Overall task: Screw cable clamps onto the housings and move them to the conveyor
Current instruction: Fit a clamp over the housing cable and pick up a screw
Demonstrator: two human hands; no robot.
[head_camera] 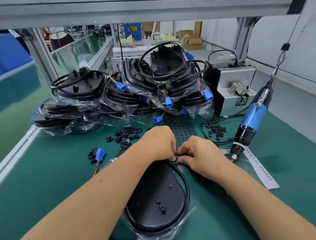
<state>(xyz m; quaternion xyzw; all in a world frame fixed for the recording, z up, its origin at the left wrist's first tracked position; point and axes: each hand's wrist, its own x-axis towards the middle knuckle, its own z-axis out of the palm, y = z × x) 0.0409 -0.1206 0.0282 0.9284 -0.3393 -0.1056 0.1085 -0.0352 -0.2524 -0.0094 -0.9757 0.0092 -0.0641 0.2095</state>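
Nearest, black housing (156,201) is lying on the table (46,195), both hands meeting at its far edge: left hand (160,143) and right hand (197,152) are pinching a small clamp (176,158) over the cable (184,182); best seating it squarely before reaching right for the screwdriver (251,118).

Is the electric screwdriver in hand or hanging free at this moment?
Hanging free. The screwdriver dangles tilted from its cord at the right, tip near the mat, while the left hand and right hand work at the housing.
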